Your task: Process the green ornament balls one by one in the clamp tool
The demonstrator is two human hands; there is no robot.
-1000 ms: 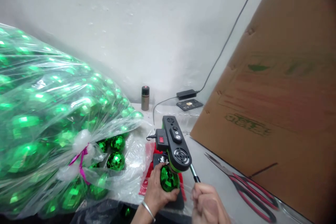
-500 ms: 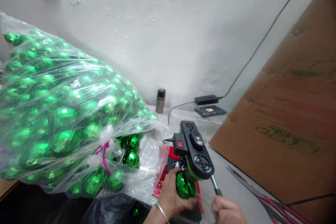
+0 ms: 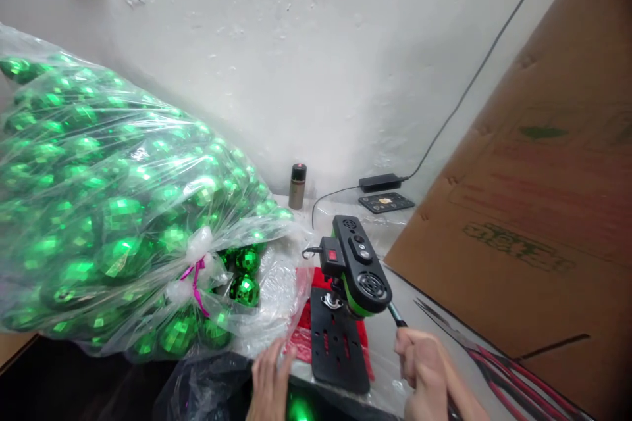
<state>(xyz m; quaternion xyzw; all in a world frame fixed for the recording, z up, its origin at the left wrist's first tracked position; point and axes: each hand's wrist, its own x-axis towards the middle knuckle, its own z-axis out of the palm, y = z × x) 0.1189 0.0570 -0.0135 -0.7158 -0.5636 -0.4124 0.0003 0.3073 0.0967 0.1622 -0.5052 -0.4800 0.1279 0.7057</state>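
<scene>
Ornament (image 3: 301,408) is now off the press base plate (image 3: 338,341), down at the table edge under my flat, open left hand (image 3: 269,378). My right hand (image 3: 424,368) still grips the press lever (image 3: 396,316), so I judge the pressing finished.

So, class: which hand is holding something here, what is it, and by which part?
The right hand grips the lever handle of the small black-and-green press at its lower end. The left hand lies open on the clear plastic and holds nothing.
</scene>
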